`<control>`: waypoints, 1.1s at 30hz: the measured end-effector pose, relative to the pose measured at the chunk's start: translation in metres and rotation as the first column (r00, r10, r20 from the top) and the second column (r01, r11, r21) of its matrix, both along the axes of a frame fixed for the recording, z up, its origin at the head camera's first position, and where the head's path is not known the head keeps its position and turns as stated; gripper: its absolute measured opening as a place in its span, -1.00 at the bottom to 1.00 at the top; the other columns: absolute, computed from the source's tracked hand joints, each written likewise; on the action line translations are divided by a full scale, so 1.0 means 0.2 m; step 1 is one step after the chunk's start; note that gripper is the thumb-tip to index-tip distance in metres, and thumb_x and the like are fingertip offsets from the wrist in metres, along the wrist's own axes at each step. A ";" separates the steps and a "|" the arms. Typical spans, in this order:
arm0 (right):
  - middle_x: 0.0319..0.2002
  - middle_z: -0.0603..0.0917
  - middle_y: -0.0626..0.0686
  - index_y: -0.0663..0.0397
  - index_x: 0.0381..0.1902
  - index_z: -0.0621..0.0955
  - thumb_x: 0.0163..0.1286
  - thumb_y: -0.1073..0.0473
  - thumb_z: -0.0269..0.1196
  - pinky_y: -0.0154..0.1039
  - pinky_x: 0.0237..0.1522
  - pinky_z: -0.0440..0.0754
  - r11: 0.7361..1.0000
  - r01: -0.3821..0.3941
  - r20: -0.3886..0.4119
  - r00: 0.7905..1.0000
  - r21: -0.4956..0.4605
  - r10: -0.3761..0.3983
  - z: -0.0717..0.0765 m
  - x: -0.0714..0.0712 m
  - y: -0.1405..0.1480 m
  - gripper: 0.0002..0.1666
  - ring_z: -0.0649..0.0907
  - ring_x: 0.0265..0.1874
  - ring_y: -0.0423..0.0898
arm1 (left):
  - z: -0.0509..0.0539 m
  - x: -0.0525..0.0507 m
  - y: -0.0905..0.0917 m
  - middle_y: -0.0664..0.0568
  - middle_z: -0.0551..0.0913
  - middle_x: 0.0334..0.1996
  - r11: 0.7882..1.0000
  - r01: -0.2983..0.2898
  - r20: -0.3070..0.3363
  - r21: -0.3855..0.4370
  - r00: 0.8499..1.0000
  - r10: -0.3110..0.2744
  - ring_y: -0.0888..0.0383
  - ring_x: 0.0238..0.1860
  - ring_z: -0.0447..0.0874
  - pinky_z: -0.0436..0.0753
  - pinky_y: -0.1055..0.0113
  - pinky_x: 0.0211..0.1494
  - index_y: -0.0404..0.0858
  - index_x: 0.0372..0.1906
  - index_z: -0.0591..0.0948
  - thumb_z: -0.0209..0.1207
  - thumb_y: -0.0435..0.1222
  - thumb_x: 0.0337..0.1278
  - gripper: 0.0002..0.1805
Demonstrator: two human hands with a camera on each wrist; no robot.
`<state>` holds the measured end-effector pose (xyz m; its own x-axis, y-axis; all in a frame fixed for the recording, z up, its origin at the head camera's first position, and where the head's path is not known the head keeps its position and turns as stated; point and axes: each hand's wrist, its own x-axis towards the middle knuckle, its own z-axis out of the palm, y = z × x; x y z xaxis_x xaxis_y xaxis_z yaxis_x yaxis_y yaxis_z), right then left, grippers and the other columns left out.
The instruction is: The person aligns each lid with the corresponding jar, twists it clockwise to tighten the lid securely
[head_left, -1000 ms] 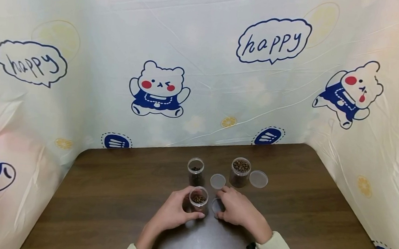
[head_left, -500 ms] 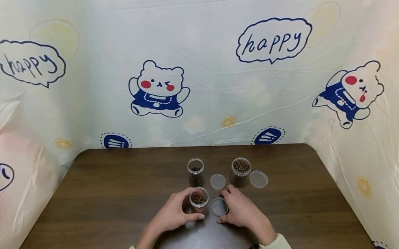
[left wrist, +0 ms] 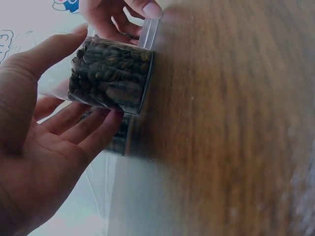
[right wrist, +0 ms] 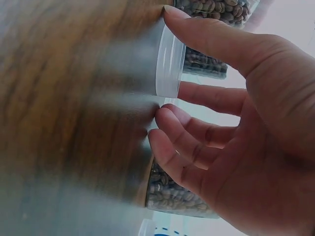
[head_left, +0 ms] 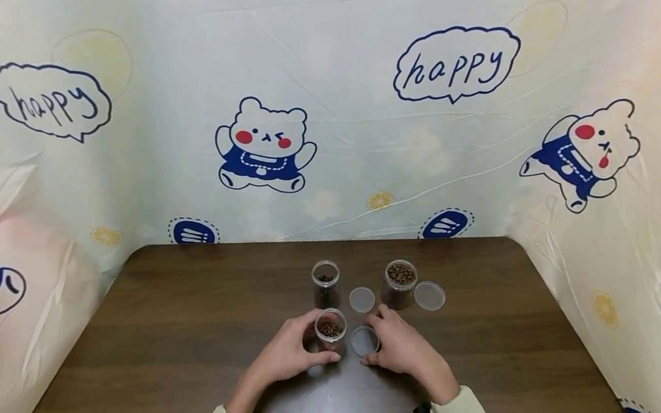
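Note:
In the head view my left hand (head_left: 291, 351) grips a clear jar (head_left: 330, 341) from its left side, with the thumb in front. The jar stands uncapped and holds brown coffee beans (left wrist: 110, 69); the left wrist view shows my fingers curled round it. Just right of this jar, a translucent lid (head_left: 365, 341) lies flat on the table. My right hand (head_left: 403, 347) is beside that lid, thumb and fingers loosely spread about its rim. In the right wrist view the thumb and index finger are close to the lid's edge; whether they touch cannot be told.
Behind, another uncapped jar (head_left: 325, 291) holds dark beans, and a wider jar (head_left: 398, 291) is filled with brown beans. Two more lids lie flat: a small lid (head_left: 362, 299) between those jars and a larger lid (head_left: 429, 296) at right. A printed cloth (head_left: 349, 129) encloses the wooden table (head_left: 178, 324).
My right hand has shifted slightly right, showing more of the lid beside it. That lid stays in place on the table. My left hand keeps its grip on the jar, which has not moved.

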<state>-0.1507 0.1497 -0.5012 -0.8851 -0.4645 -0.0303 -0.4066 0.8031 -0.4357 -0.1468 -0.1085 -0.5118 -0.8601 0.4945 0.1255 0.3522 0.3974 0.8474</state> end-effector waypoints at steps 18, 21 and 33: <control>0.06 0.65 0.06 0.21 0.27 0.52 0.22 0.16 0.50 -0.13 0.02 0.72 0.984 -0.017 -0.129 0.992 -0.175 -0.006 0.13 -0.01 0.08 -0.31 0.66 -0.05 -0.13 | 0.00 -0.01 0.00 0.27 0.74 0.04 1.000 0.000 0.002 -0.001 1.000 0.000 0.31 0.02 0.73 0.72 0.32 0.17 0.03 0.23 0.61 0.60 -0.13 0.02 -0.37; 0.09 0.60 0.06 0.16 0.31 0.50 0.24 0.14 0.50 -0.16 0.02 0.72 0.981 0.011 -0.138 0.990 -0.196 -0.038 0.16 -0.01 0.09 -0.28 0.64 -0.05 -0.14 | 0.00 -0.01 0.00 0.23 0.75 0.04 1.000 0.004 -0.005 0.006 1.000 -0.004 0.29 0.01 0.73 0.73 0.30 0.16 0.01 0.24 0.60 0.60 -0.12 0.04 -0.37; 0.11 0.59 0.03 0.12 0.24 0.51 0.17 0.15 0.56 -0.19 0.02 0.71 0.959 -0.007 -0.147 0.989 -0.285 -0.037 0.22 -0.01 0.06 -0.28 0.64 -0.04 -0.15 | 0.01 -0.02 -0.01 0.24 0.74 0.06 1.000 0.003 0.035 0.014 0.999 -0.003 0.29 0.04 0.73 0.73 0.26 0.20 0.04 0.24 0.60 0.60 -0.13 0.03 -0.36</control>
<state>-0.1532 0.1627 -0.4581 -0.8763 -0.4215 0.2334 -0.4732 0.6616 -0.5817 -0.1501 -0.1103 -0.5097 -0.8626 0.4956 0.1019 0.3232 0.3848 0.8646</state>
